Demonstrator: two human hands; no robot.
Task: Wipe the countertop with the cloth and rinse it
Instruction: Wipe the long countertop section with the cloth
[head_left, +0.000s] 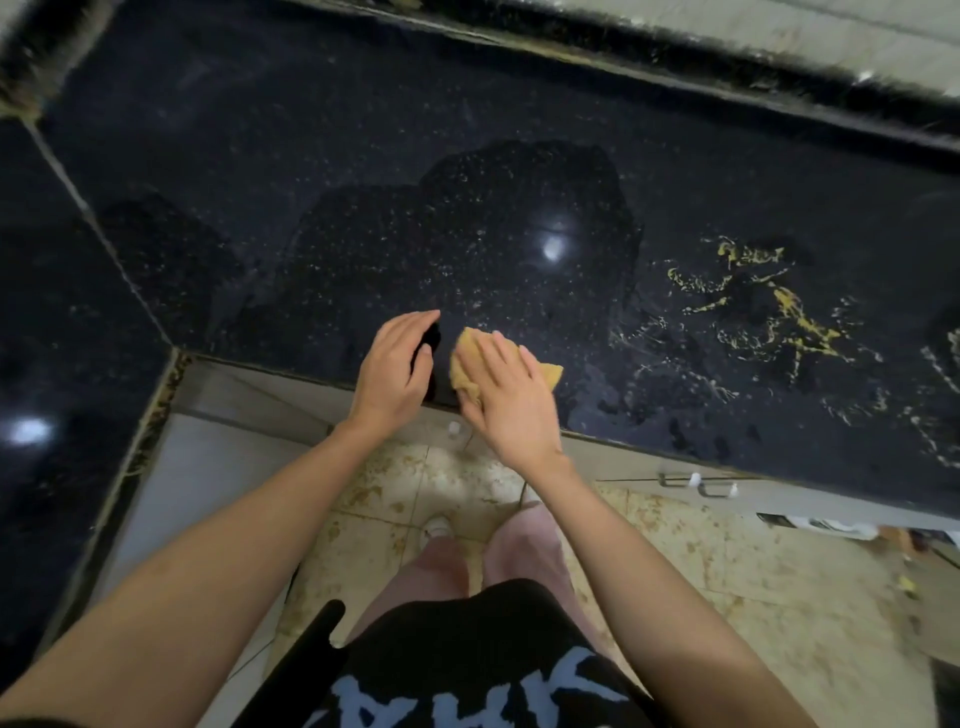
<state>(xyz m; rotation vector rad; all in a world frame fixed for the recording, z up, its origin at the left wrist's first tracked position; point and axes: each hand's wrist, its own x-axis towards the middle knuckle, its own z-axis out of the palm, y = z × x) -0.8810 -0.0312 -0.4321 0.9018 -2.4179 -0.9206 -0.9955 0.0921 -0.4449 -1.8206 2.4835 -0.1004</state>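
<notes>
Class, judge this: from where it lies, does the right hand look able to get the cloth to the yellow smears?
Probably yes: the right hand presses the cloth, and only bare countertop separates it from the yellow smears.

The polished stone countertop (467, 156) was black, flecked all over with pale gold and white specks. Toward three o'clock a yellow smear (769, 306) ran across it in thin streaks, ringed by whitish foamy swirls. The small square cloth (467, 358) at centre was mustard yellow. At six o'clock, the floor tiles (727, 561) were cream, mottled with brown blotches, and the black shorts (467, 660) carried pale blue-white lettering.
</notes>
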